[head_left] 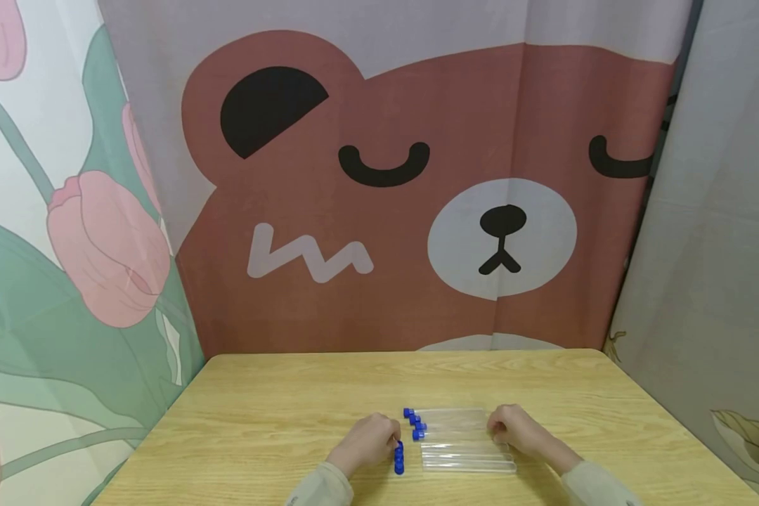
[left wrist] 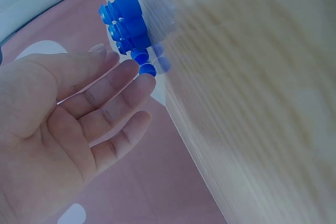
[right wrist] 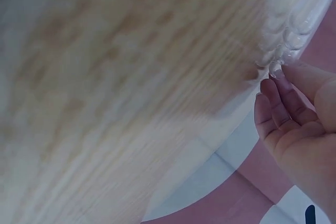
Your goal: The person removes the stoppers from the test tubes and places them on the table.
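Note:
Clear test tubes (head_left: 455,418) with blue caps (head_left: 415,420) lie side by side on the table, with more clear tubes (head_left: 468,458) lacking caps nearer the front. My left hand (head_left: 368,441) is at the far end of a short row of loose blue caps (head_left: 399,464), its fingertips right beside the farthest cap. In the left wrist view its fingers are loosely bent next to blue caps (left wrist: 126,11). At the tubes' right ends, my right hand (head_left: 520,430) pinches the rounded end of a test tube (right wrist: 275,70) between thumb and fingers.
The wooden table (head_left: 278,393) runs back to a curtain (head_left: 379,309) printed with a bear. A flowered curtain (head_left: 38,379) hangs at the left, and a pale one (head_left: 702,281) at the right.

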A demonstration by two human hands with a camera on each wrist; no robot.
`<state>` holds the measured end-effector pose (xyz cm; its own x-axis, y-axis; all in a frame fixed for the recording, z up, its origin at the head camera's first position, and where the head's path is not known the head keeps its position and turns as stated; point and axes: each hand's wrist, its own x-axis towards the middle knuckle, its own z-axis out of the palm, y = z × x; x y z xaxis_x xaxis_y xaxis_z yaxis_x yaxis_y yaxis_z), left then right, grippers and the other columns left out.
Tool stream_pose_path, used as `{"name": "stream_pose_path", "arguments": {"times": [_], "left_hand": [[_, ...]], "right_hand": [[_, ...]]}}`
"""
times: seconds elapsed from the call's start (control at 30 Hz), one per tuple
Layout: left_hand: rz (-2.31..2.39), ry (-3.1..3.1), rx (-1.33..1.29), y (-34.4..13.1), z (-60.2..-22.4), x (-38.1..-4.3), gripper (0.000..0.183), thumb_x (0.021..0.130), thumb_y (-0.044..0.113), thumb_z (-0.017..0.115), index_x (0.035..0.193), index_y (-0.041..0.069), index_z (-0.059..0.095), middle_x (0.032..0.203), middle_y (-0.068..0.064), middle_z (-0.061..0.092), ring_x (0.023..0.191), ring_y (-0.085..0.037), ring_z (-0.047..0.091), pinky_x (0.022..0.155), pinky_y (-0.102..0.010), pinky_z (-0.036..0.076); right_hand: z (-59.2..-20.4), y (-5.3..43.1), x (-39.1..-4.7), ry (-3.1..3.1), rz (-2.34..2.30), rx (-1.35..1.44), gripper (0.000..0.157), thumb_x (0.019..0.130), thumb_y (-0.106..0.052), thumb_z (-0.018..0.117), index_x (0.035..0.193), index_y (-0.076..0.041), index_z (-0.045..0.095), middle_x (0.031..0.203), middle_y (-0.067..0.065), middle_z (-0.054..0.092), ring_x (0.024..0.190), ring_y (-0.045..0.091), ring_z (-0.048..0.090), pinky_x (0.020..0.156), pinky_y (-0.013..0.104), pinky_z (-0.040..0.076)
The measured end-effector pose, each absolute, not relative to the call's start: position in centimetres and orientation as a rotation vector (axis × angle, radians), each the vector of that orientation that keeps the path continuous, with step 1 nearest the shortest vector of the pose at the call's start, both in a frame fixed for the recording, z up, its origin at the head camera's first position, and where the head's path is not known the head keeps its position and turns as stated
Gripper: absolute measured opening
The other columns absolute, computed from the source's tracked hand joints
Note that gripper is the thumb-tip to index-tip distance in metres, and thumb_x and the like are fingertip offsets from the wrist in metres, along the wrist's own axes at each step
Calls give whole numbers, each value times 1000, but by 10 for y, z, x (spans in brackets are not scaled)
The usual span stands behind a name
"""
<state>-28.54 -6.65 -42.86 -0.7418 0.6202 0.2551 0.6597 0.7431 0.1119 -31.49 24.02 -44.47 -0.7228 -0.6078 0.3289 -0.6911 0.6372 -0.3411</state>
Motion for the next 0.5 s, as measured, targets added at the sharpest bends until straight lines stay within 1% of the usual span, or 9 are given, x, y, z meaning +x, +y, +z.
{"name": "stream_pose_path", "arguments": {"times": [0.13,0.33,0.5], "left_hand": [[-295,-2747,-1017,-67,-429,-286,6,77,6,66,78,11,66,74,7,62,69,-3,56,62,-16,44],[-299,-2744,-1021,-67,-428,-286,5,77,6,67,77,11,66,73,7,62,68,-2,55,61,-16,44],[-296,-2756,-1014,-67,-427,-285,5,78,7,66,76,11,66,73,7,61,67,-2,54,61,-16,44]], "right_hand": [[-445,240,-316,-2680,655,1080,17,62,9,72,67,-4,62,65,-7,53,60,1,39,50,21,38],[-446,240,-316,-2670,671,1088,21,63,9,71,62,-7,57,59,-9,44,58,0,35,48,20,34],[-447,241,-315,-2664,752,1067,14,66,7,70,67,-4,61,63,-6,52,59,1,42,50,21,40]]}}
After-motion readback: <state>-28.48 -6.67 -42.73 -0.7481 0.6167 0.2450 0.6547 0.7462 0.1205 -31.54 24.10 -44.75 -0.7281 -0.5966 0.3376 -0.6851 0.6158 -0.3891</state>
